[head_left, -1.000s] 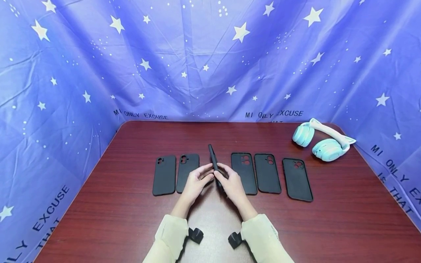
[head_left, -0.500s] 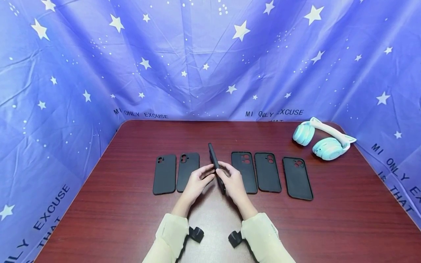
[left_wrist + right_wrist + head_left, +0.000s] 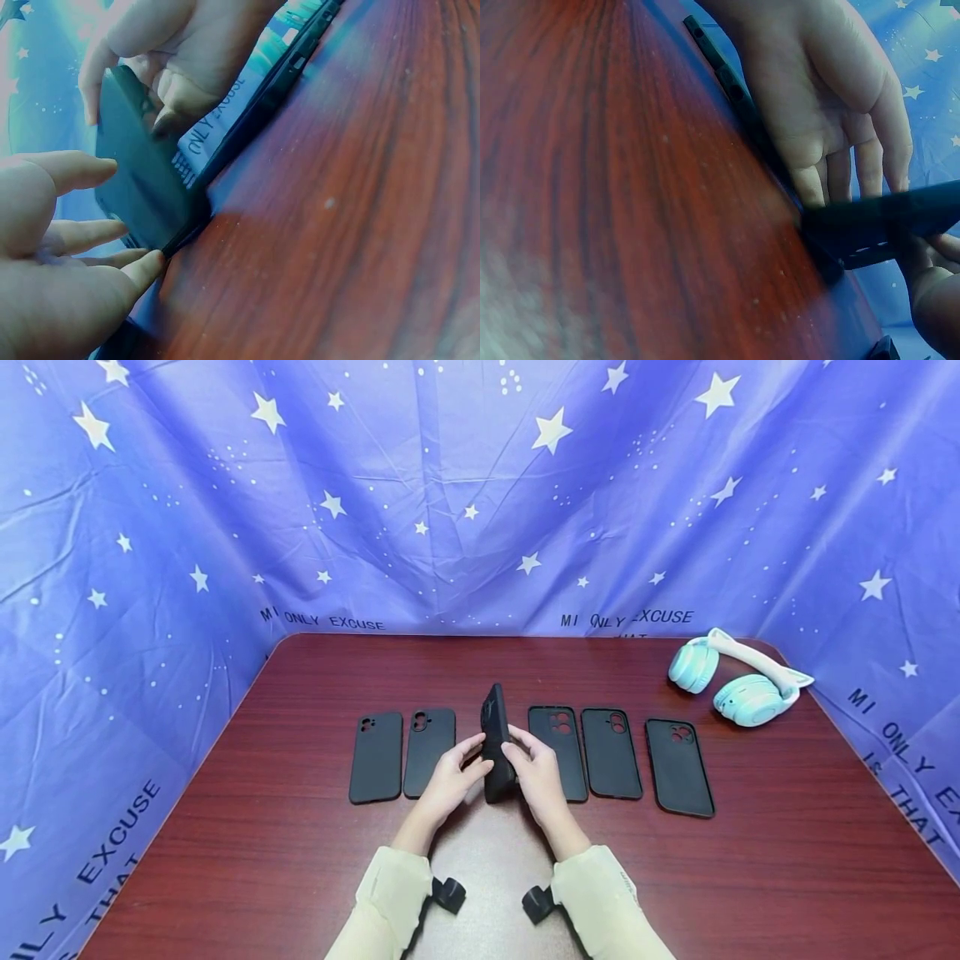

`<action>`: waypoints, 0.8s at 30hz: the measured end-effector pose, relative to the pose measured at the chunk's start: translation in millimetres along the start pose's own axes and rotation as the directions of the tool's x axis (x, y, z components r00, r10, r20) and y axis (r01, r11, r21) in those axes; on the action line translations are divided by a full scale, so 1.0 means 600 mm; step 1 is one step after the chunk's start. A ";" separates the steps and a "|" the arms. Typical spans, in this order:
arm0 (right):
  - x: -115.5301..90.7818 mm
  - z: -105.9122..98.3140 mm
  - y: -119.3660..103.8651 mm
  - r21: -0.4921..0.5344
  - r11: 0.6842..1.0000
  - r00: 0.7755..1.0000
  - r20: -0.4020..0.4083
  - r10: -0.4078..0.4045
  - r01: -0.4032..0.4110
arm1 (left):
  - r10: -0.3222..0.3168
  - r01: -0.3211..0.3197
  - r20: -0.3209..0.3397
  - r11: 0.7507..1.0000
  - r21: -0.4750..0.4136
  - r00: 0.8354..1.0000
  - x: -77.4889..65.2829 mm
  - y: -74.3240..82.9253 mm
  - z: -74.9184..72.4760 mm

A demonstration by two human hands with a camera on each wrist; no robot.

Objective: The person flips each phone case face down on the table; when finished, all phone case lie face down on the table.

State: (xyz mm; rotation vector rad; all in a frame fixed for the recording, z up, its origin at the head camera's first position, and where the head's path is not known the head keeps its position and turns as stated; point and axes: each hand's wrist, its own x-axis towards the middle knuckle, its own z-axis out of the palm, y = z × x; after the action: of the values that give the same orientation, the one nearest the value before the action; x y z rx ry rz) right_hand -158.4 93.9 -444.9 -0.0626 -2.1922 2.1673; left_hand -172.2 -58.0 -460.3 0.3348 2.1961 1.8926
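Upright between my two hands, a black phone case (image 3: pixel 496 747) shows its broad side turned toward the left. My left hand (image 3: pixel 450 777) holds its left side, thumb and fingertips at the edges; in the left wrist view the left thumb tip meets a corner of the case (image 3: pixel 142 172). On the other side, my right hand (image 3: pixel 536 768) grips the case with its thumb in front and fingers reaching behind. The right wrist view has the left hand (image 3: pixel 832 90) above the case and the right hand (image 3: pixel 937 300) below, partly cut off.
Two black phone cases (image 3: pixel 376 758) (image 3: pixel 429 752) lie at the left on the dark red table (image 3: pixel 247 827). Three more cases (image 3: pixel 567 768) (image 3: pixel 611 753) (image 3: pixel 681 768) lie at the right, hollow side up. Mint-and-white headphones (image 3: pixel 750 700) rest at the back right, before a starry blue curtain (image 3: pixel 420 485).
The held case has turned from nearly edge-on to show more of its broad side, and its top has shifted right. Both hands stay around it; the other cases have not moved.
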 end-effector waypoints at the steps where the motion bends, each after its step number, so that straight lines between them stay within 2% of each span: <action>1: 0.000 0.000 0.000 -0.008 1.000 1.000 -0.009 0.001 -0.001 | 0.001 -0.001 -0.001 1.000 0.002 1.000 0.000 0.000 0.000; 7: 0.003 -0.002 0.003 -0.098 0.995 0.996 -0.085 0.010 -0.019 | 0.011 -0.012 -0.017 1.000 -0.027 1.000 0.002 0.001 0.002; 11: 0.004 -0.006 0.002 -0.193 0.981 0.992 -0.123 0.009 -0.032 | 0.013 -0.014 -0.027 0.999 -0.029 1.000 0.002 0.001 0.003; 17: 0.004 -0.009 0.003 -0.296 0.954 0.994 -0.108 0.024 -0.055 | -0.001 -0.001 -0.042 0.999 -0.043 0.999 0.000 0.003 0.004; 24: 0.004 -0.009 0.005 -0.419 0.907 0.997 -0.078 0.016 -0.048 | -0.029 0.027 -0.064 0.999 -0.026 0.998 0.002 0.004 0.003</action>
State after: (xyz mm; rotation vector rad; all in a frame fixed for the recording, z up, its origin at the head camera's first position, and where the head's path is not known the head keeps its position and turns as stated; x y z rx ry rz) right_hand -160.4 99.4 -447.9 -0.1938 -2.5862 1.6332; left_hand -172.7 -55.6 -457.9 0.2407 2.2037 1.9398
